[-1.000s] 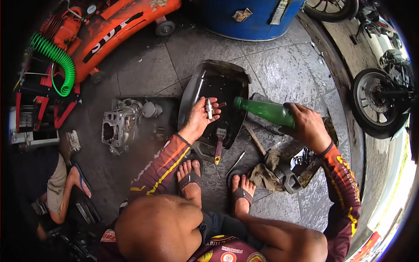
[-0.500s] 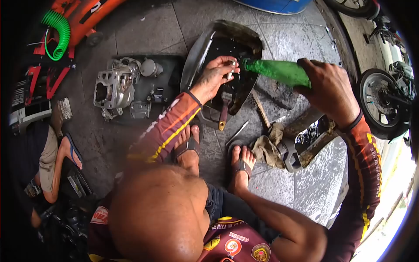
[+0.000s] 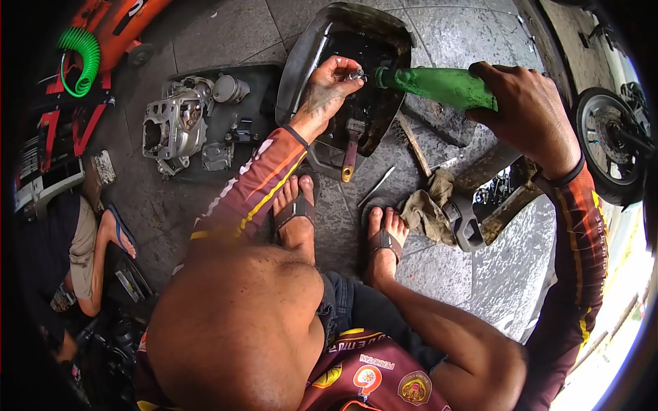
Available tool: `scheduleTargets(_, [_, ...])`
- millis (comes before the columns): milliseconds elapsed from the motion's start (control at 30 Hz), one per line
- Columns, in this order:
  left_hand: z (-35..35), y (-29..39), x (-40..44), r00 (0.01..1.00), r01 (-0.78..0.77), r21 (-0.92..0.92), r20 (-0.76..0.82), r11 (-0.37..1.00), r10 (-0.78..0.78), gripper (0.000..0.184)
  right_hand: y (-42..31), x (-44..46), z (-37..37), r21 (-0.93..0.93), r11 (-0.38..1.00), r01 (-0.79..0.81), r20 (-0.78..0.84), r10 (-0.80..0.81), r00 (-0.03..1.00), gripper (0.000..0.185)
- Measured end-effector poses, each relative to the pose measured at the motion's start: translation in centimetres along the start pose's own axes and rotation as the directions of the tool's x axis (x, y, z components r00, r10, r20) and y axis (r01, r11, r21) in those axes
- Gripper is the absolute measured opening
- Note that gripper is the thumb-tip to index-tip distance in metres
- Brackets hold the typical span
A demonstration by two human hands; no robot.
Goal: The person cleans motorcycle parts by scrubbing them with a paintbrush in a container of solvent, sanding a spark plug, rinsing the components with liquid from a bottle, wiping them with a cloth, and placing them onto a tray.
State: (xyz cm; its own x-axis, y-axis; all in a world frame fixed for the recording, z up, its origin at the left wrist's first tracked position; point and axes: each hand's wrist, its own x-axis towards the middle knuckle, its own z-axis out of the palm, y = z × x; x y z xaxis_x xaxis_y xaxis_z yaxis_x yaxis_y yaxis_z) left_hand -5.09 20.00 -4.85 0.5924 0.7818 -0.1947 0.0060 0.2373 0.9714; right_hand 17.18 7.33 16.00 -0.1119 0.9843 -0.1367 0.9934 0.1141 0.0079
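Pinched in the fingertips of my left hand (image 3: 327, 88) is a small shiny metal part (image 3: 357, 73), too small to identify. My right hand (image 3: 528, 108) grips a green bottle (image 3: 435, 87) around its base. The bottle lies nearly level, with its mouth close to the metal part. Both hands are above a dark basin (image 3: 293, 77) that holds black liquid. A brush (image 3: 351, 154) rests against the basin's near edge, bristle end inside and handle pointing toward me.
A tray (image 3: 264, 79) at left holds an engine casing (image 3: 175, 130) and a piston (image 3: 230, 89). A rag (image 3: 428, 212) lies by a cut container (image 3: 507, 212) of small metal parts. A screwdriver (image 3: 376, 186) is near my feet. Another person's foot (image 3: 118, 233) shows at left.
The view has shifted, so the floor items appear higher. My left hand has turned the metal part in its fingertips. The bottle's mouth has moved slightly left, nearer the part.
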Motion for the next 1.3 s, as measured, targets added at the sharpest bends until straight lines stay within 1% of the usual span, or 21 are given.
scheduleTargets(67, [0.0, 0.0, 0.0, 1.0, 0.013, -0.016, 0.004, 1.0, -0.013, 0.025, 0.0, 0.1, 0.0, 0.008, 1.0, 0.003, -0.018, -0.003, 1.0, 0.031])
scheduleTargets(233, [0.2, -0.1, 0.0, 0.999, 0.041, -0.041, -0.003, 0.998, -0.042, 0.026, 0.5, 0.1, 0.4, 0.01, 1.0, -0.005, 0.007, 0.005, 1.0, 0.031])
scheduleTargets(333, [0.1, 0.0, 0.0, 1.0, 0.029, -0.02, 0.003, 0.999, -0.029, 0.025, 0.4, 0.2, 0.6, 0.013, 1.0, -0.001, 0.006, 0.001, 1.0, 0.031])
scheduleTargets(400, [0.0, 0.0, 0.0, 1.0, -0.014, 0.032, 0.005, 0.999, 0.014, 0.026, 0.3, 0.2, 0.5, 0.009, 1.0, -0.004, 0.004, 0.004, 1.0, 0.031])
scheduleTargets(467, [0.2, 0.0, -0.1, 1.0, -0.009, 0.02, -0.006, 1.0, 0.009, 0.024, 0.2, 0.4, 0.3, 0.021, 1.0, -0.014, 0.052, 0.013, 0.999, 0.033])
scheduleTargets(533, [0.1, 0.6, -0.4, 1.0, -0.002, 0.009, -0.02, 1.0, 0.002, 0.023, 0.3, 0.5, 0.5, 0.016, 1.0, -0.003, 0.043, 0.002, 0.999, 0.033])
scheduleTargets(567, [-0.1, 0.9, -0.5, 0.991, 0.136, -0.147, 0.024, 0.98, -0.134, 0.023, 0.3, 0.5, 0.6, 0.009, 1.0, 0.002, 0.032, -0.002, 0.999, 0.034])
scheduleTargets(600, [-0.3, 1.1, -0.6, 0.962, 0.273, -0.292, 0.088, 0.917, -0.259, 0.025, 0.3, 0.6, 0.6, 0.012, 1.0, 0.006, 0.033, -0.007, 0.999, 0.034])
scheduleTargets(633, [-0.6, 0.6, -0.6, 0.959, 0.283, -0.315, 0.127, 0.906, -0.255, 0.032, 0.3, 0.7, 0.6, 0.015, 1.0, 0.013, 0.021, -0.013, 1.0, 0.034])
scheduleTargets(667, [-0.9, 0.4, -0.5, 0.959, 0.283, -0.316, 0.123, 0.906, -0.256, 0.032, 0.3, 0.8, 0.6, 0.017, 1.0, 0.019, 0.009, -0.019, 1.0, 0.034])
scheduleTargets(733, [-1.4, -0.2, -0.2, 0.923, 0.38, -0.484, 0.26, 0.789, -0.284, 0.035, 0.1, 0.9, 0.5, 0.029, 0.999, 0.029, 0.03, -0.03, 0.999, 0.034])
scheduleTargets(800, [-1.5, -0.5, 0.0, 0.923, 0.381, -0.485, 0.244, 0.787, -0.297, 0.035, -0.3, 1.0, 0.3, 0.041, 0.998, 0.039, 0.049, -0.041, 0.998, 0.034])
scheduleTargets(867, [-1.6, -0.7, 0.0, 0.91, 0.413, -0.502, 0.206, 0.76, -0.359, 0.031, -0.7, 1.0, 0.2, 0.047, 0.999, 0.025, 0.093, -0.03, 0.995, 0.034])
scheduleTargets(1000, [-1.4, -0.5, -0.2, 0.921, 0.389, -0.475, 0.176, 0.789, -0.347, 0.026, -0.7, 1.0, 0.4, 0.052, 0.998, 0.027, 0.081, -0.031, 0.996, 0.034])
scheduleTargets(1067, [-1.1, -0.3, -0.5, 0.941, 0.334, -0.519, 0.133, 0.787, -0.312, 0.024, -0.5, 1.1, 0.5, 0.055, 0.998, 0.04, 0.037, -0.042, 0.998, 0.034])
scheduleTargets(1100, [-1.1, -0.2, -0.5, 0.941, 0.333, -0.519, 0.133, 0.787, -0.311, 0.024, -0.6, 1.1, 0.4, 0.055, 0.998, 0.041, 0.036, -0.043, 0.998, 0.034])
scheduleTargets(1167, [-1.2, -0.1, -0.4, 0.939, 0.335, -0.394, 0.063, 0.856, -0.339, 0.026, -0.8, 1.2, 0.2, 0.045, 0.998, 0.049, 0.073, -0.053, 0.996, 0.035])
scheduleTargets(1200, [-1.2, 0.1, -0.4, 0.939, 0.336, -0.395, 0.062, 0.855, -0.34, 0.026, -0.9, 1.1, 0.3, 0.045, 0.998, 0.05, 0.073, -0.053, 0.996, 0.035])
scheduleTargets(1267, [-1.2, 0.5, -0.4, 0.952, 0.296, -0.291, 0.015, 0.91, -0.305, 0.027, -0.9, 1.0, 0.6, 0.014, 0.999, 0.043, 0.081, -0.044, 0.996, 0.036])
scheduleTargets(1300, [-1.3, 0.3, -0.4, 0.952, 0.298, -0.291, 0.015, 0.909, -0.307, 0.027, -0.8, 1.0, 0.6, 0.015, 0.999, 0.043, 0.083, -0.044, 0.996, 0.036])
